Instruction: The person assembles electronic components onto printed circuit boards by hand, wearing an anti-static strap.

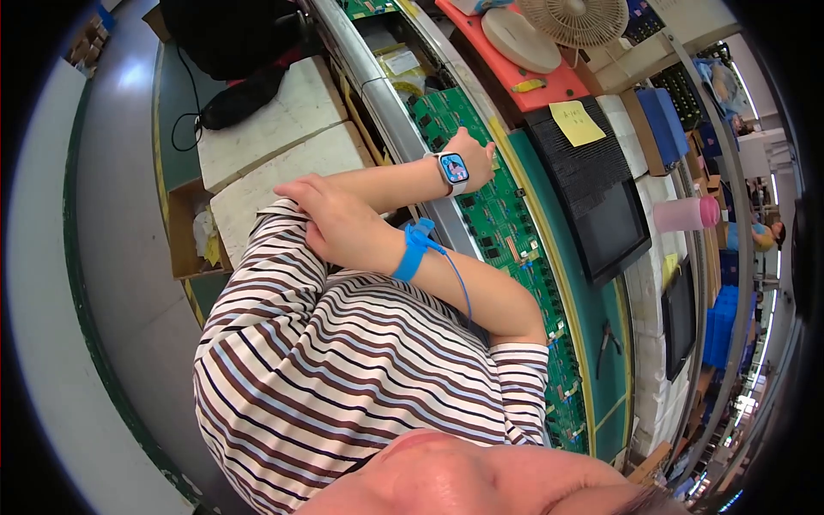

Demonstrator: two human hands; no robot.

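My left arm, wearing a smartwatch [455,169] on a white band, stretches over a row of green circuit boards [493,219]. At its end, my left hand [472,156] is closed above or against a board, with its fingers curled down. Whatever they hold, if anything, is hidden. My right arm crosses in front of me, with a blue wrist strap [414,251] and thin cord at the wrist. Around the bend of my left arm, my right hand [335,219] is closed on the striped sleeve [279,227], its fingers over the cuff.
A metal rail [365,77] edges the boards. Beyond them are a dark monitor [605,219] with a yellow note, pliers [608,339], a pink bottle [682,214], a fan [573,17] and an orange-red surface [558,79]. White foam blocks [279,129] and a cardboard box [184,227] lie left.
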